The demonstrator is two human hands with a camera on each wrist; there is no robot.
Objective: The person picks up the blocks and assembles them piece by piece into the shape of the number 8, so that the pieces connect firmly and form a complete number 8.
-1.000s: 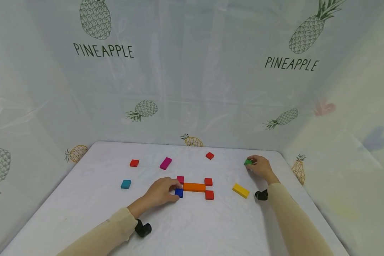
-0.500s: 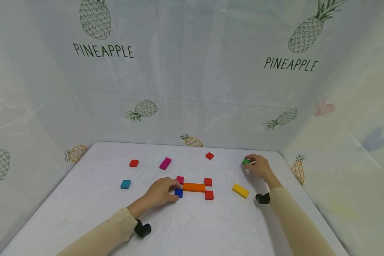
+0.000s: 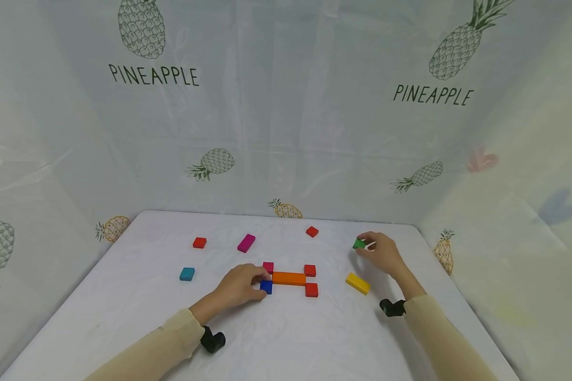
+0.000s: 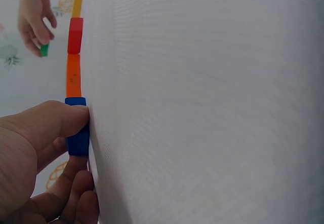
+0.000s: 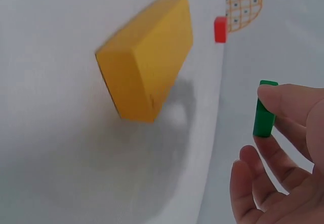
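Observation:
My left hand (image 3: pixel 240 284) pinches a blue square block (image 3: pixel 266 287) on the table, thumb on one side and fingers on the other, as the left wrist view also shows. That block touches the left end of a long orange block (image 3: pixel 288 279). A pink block (image 3: pixel 268 267) sits at the same end, partly behind my fingers. Two red blocks, one upper (image 3: pixel 310 270) and one lower (image 3: pixel 312 290), stand at the orange block's right end. Raised above the table at the right, my right hand (image 3: pixel 382 253) holds a green block (image 5: pixel 265 110) between thumb and fingers.
A yellow long block (image 3: pixel 358 283) lies below my right hand. Farther back are a red block (image 3: pixel 312 231), a magenta block (image 3: pixel 246 243) and another red block (image 3: pixel 199 242). A teal block (image 3: pixel 187 274) lies left of my left hand. A pineapple-print curtain (image 3: pixel 286 116) hangs behind the table.
My right hand has lifted the green block and carried it to the left. The left hand stays in place on the blue block.

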